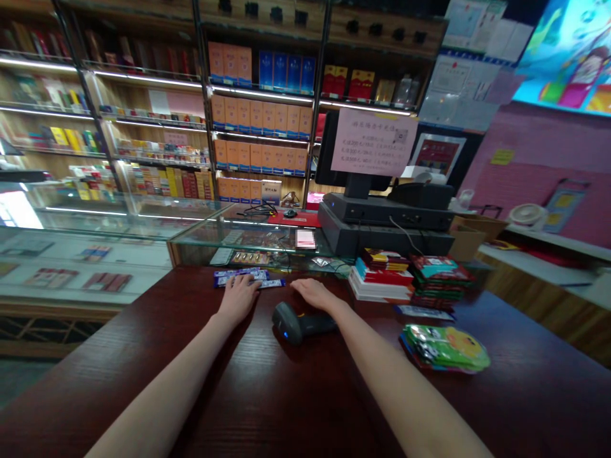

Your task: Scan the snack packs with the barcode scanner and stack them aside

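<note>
My left hand [238, 294] lies flat on the dark wooden counter [143, 356], fingers stretched over several purple and white wrapped bars [248, 277] at the counter's far edge. My right hand [312, 292] rests palm down just to the right, fingers extended, holding nothing. A black handheld barcode scanner [298, 323] lies on the counter right below my right hand, beside my right forearm.
Stacks of red and green packets [405, 277] and a green snack bag [446, 348] sit to the right. A cash register with a monitor [382, 216] stands behind. A glass display case [248, 245] and shelves of boxed goods [260, 121] fill the back.
</note>
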A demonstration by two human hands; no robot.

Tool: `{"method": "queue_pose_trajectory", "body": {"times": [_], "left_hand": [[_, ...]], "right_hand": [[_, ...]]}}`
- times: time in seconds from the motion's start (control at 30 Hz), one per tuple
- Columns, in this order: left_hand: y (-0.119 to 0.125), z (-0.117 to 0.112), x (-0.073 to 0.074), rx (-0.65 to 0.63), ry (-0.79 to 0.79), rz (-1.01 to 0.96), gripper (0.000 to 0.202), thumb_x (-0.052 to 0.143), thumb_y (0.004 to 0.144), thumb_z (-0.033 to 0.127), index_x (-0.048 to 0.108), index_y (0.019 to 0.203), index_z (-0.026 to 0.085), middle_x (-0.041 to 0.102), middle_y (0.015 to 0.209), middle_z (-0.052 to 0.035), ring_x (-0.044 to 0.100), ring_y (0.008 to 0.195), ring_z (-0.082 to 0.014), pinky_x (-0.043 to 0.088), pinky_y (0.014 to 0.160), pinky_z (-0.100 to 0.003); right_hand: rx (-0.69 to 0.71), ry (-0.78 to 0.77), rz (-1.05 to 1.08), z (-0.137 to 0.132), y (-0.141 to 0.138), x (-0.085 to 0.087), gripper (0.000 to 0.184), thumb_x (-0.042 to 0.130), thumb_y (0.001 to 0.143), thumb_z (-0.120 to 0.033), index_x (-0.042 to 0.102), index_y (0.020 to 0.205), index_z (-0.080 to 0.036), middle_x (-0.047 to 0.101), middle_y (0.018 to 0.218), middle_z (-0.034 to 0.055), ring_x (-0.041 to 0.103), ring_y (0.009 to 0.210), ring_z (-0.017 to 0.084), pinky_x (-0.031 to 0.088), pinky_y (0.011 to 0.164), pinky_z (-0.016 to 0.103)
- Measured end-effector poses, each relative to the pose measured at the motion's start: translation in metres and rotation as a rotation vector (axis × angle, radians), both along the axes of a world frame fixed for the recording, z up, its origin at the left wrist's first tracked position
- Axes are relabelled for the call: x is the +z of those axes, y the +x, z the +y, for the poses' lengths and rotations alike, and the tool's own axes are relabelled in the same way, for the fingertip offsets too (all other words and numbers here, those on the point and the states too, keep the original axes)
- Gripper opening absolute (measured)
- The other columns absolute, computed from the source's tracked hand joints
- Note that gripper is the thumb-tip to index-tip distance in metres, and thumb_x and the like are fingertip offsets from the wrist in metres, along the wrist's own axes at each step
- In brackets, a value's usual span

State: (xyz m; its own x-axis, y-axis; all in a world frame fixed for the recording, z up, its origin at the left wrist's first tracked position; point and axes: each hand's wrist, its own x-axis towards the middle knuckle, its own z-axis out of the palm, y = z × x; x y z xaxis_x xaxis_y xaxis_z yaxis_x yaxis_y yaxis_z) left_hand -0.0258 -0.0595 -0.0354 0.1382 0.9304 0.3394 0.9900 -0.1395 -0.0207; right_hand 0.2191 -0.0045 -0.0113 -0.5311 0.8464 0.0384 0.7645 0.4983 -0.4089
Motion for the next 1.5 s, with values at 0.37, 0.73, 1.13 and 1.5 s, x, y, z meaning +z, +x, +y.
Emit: {"method": "queue_pose_trajectory", "body": {"times": [0.37,0.73,1.13,1.5], "left_hand": [[0.016,-0.003,-0.003,-0.183,-0.061,-0.104,0.037,0.044,0.098,0.021,0.066,0.124,0.035,0.068,0.126,-0.0038,0.058,0.118,-0.0242,0.032,0.109,-0.048],[0.046,0.002,-0.003,-0.292,-0.117,-0.224,0.044,0.044,0.097,0.020,0.051,0.139,0.029,0.064,0.136,-0.0065,0.055,0.127,-0.0240,0.019,0.118,-0.057],[0.052,0.012,-0.014,-0.311,-0.093,-0.251,0.042,0.049,0.097,0.030,0.048,0.140,0.027,0.067,0.131,-0.0064,0.057,0.125,-0.0226,0.016,0.120,-0.054],[0.046,0.007,0.004,-0.403,0.198,-0.229,0.045,0.051,0.099,0.031,0.042,0.142,0.027,0.070,0.123,-0.0027,0.060,0.119,-0.0180,0.013,0.124,-0.050]], "right_hand": [[-0.036,-0.010,-0.029,-0.002,0.006,-0.004,0.041,0.062,0.089,-0.037,0.064,0.129,-0.031,0.065,0.136,0.0045,0.057,0.127,0.029,0.039,0.106,0.050],[-0.064,0.048,-0.021,-0.003,0.038,-0.004,0.040,0.072,0.080,-0.024,0.070,0.119,-0.035,0.074,0.119,-0.0009,0.064,0.116,0.024,0.043,0.101,0.039],[-0.039,0.073,0.041,-0.005,0.060,-0.009,0.058,0.064,0.074,-0.008,0.062,0.129,-0.029,0.074,0.103,-0.0017,0.067,0.101,0.019,0.044,0.089,0.030],[0.013,0.337,0.272,-0.029,0.070,0.009,0.060,0.056,0.081,-0.009,0.053,0.138,-0.027,0.065,0.108,0.0038,0.063,0.101,0.020,0.048,0.095,0.035]]}}
